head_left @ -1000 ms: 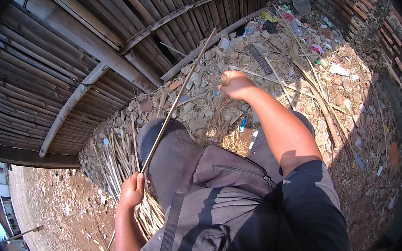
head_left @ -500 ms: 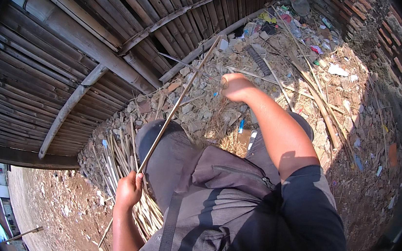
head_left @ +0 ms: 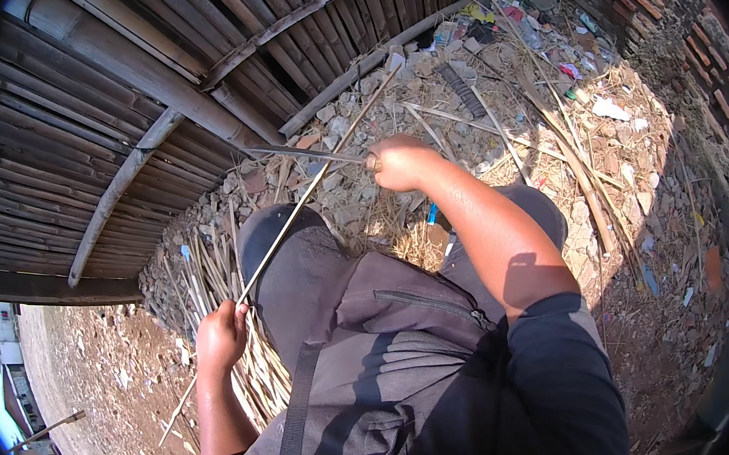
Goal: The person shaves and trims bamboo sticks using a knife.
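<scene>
My left hand [head_left: 221, 337] is closed round the lower end of a long thin bamboo strip [head_left: 287, 225], which slants up and away past my left knee. A long-bladed knife [head_left: 288, 152] is gripped in my right hand [head_left: 407, 163]. Its narrow blade points left and crosses the strip in its upper half; whether the edge touches it I cannot tell. Most of the handle is hidden in my fist. Beside my left leg lies a bundle of pale bamboo strips [head_left: 264, 384], partly covered by my left forearm.
A slatted bamboo wall [head_left: 53, 150] leans in on the left. Rubble and dry straw [head_left: 420, 249] cover the ground before me, with long split canes [head_left: 580, 166] and a dark ribbed piece [head_left: 462, 89] further off. Litter [head_left: 527, 31] and a brick wall [head_left: 727, 79] are at the far right.
My right hand has moved left and slightly nearer, bringing the blade level across the bamboo strip. My left hand has shifted slightly left, still holding the strip.
</scene>
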Demonstrator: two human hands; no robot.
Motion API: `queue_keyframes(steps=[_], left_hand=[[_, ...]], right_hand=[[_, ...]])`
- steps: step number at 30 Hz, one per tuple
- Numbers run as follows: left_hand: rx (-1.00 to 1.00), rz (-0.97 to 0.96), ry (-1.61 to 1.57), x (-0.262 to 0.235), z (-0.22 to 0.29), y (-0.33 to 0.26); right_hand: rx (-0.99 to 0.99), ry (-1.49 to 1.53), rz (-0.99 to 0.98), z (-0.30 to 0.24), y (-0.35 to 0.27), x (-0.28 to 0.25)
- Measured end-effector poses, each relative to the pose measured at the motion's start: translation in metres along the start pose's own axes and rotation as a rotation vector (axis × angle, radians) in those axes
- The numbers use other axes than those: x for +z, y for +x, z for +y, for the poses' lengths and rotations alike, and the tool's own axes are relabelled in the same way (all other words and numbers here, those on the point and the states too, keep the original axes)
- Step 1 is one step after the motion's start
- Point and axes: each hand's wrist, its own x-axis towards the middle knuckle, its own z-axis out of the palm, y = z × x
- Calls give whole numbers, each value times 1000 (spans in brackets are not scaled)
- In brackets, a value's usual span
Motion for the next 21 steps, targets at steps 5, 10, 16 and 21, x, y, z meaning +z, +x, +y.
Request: queue_keyframes(steps=[5, 10, 16, 21], left_hand=[[12, 58, 4, 22, -13, 1], [-35, -9, 58, 8, 3, 5], [15, 48, 36, 16, -9, -5], [15, 24, 31, 14, -5, 5]], right_hand=[[88, 165, 33, 24, 9, -11], [181, 124, 13, 36, 10, -9], [-68, -29, -116, 10, 4, -12], [213, 102, -32, 51, 13, -25]])
